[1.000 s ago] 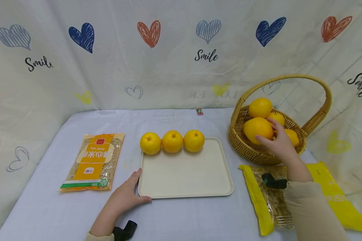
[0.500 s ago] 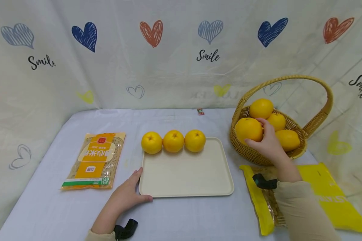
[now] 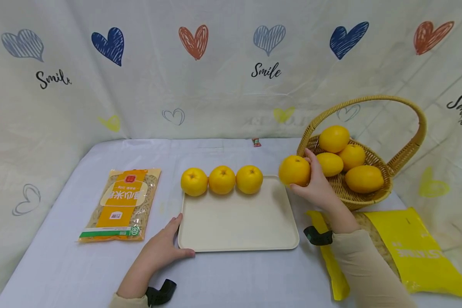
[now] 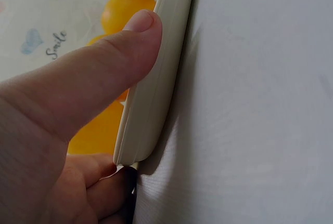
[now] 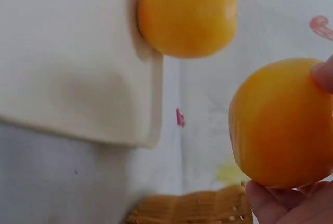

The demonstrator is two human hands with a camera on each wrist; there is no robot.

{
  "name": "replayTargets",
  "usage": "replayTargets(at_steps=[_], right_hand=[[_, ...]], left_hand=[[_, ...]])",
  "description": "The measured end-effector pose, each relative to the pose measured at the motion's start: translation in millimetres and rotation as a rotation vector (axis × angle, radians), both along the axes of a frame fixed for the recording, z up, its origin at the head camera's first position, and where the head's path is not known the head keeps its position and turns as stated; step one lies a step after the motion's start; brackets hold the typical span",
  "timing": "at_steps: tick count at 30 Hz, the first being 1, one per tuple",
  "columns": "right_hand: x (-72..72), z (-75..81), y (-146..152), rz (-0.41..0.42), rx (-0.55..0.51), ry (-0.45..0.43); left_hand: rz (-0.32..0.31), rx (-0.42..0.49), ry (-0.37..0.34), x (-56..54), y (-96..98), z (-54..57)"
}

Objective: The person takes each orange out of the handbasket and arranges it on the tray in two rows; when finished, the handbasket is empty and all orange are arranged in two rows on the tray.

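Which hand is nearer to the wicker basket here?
Right. The right hand, holding a yellow fruit, is by the basket's left side; the left hand is farther away, at the tray's near left corner.

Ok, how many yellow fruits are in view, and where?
8: three fruits in a row along the far edge of the tray, one fruit in the right hand, four fruits in the basket. More could be hidden beneath those.

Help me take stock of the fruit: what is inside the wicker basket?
Four orange-yellow fruits show inside the wicker basket. The right hand, holding another fruit, hides part of the basket's near side; whatever lies beneath the four is covered.
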State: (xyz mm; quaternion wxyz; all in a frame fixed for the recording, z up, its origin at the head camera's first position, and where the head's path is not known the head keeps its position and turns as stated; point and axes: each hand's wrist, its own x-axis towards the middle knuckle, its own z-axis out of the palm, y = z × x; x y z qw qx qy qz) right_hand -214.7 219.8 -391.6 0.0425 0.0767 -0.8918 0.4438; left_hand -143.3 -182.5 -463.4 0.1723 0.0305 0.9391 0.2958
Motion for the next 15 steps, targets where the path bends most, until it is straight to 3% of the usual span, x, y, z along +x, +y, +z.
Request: replayTargets(at_steps=[6,15], right_hand=[[-5.1,-9.8,-18,-0.015,0.049,0.004],[-11.2,-23.8,-38,-0.055,-0.016,-0.057]], left_hand=[[-0.001,-0.002,-0.001,-0.2,0.2,0.0],[0.000,-0.003,-0.003,-0.1,0.3,1.1]])
